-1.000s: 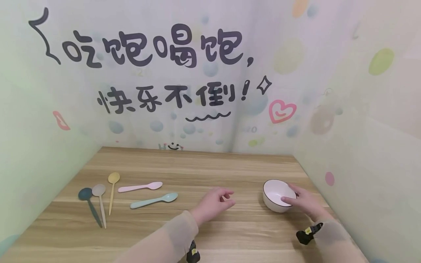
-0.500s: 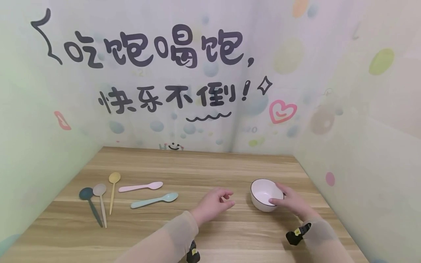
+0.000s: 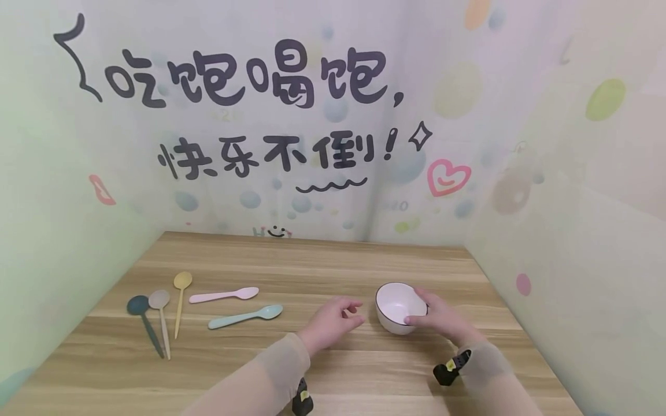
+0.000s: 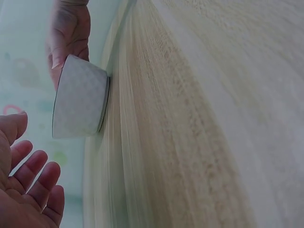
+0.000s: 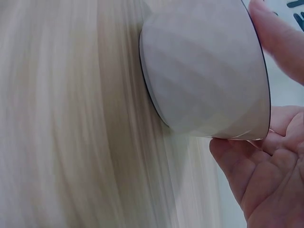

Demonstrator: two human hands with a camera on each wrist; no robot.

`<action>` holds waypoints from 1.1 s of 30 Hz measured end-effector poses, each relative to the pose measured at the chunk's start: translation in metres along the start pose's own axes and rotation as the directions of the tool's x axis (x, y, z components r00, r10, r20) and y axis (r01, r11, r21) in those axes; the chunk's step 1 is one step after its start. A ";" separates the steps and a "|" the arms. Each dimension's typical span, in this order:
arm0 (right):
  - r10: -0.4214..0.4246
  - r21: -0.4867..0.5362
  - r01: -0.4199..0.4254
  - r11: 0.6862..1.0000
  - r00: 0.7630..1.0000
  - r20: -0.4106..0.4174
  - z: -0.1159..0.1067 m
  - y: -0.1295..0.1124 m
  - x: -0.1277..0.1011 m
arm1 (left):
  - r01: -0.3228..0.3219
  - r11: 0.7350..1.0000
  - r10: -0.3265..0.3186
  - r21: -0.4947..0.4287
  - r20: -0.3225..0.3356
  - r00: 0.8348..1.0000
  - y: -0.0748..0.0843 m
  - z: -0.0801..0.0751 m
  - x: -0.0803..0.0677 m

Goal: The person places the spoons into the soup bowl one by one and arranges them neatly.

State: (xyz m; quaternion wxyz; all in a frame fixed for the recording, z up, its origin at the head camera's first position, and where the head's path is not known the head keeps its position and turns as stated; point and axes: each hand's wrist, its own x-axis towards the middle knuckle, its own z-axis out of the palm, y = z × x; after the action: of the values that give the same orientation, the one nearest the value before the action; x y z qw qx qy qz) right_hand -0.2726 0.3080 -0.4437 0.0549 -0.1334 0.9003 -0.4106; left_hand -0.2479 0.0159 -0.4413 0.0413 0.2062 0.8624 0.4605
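A small white bowl [image 3: 394, 301] with a dark rim stands on the wooden table [image 3: 312, 260], right of centre. My right hand [image 3: 428, 312] grips it from the right, thumb over the near rim and fingers on the far side. The right wrist view shows the bowl's outer wall [image 5: 204, 71] with my fingers [image 5: 278, 33] and palm around the rim. My left hand [image 3: 347, 315] hovers just left of the bowl with fingers loosely curled and holds nothing. In the left wrist view the bowl [image 4: 78, 97] sits beyond my relaxed left fingers [image 4: 28, 185].
Several plastic spoons lie on the left of the table: dark teal [image 3: 141, 319], beige [image 3: 161, 315], yellow [image 3: 179, 297], pink [image 3: 224, 295] and light blue [image 3: 244, 316]. Printed walls [image 3: 333, 144] close in the table at the back, left and right.
My right hand has slid the bowl leftward across the table, close to my left hand. The left hand has barely moved.
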 end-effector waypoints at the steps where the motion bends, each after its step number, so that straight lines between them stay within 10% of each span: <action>1: -0.003 -0.006 0.003 1.000 1.000 0.002 0.002 -0.001 0.001 | 0.004 1.000 -0.004 0.002 -0.002 1.000 -0.001 0.000 0.000; 33: -0.064 -0.018 0.065 0.998 0.996 0.055 0.069 -0.058 0.032 | 0.049 0.991 -0.052 -0.127 -0.019 0.998 -0.043 -0.030 -0.010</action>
State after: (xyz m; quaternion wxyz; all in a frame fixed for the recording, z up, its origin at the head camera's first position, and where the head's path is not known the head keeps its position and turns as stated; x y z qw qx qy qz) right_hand -0.2774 0.2131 -0.4448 0.0645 -0.1740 0.8978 -0.3994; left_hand -0.2599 -0.0326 -0.4607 0.0563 0.1761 0.8369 0.5152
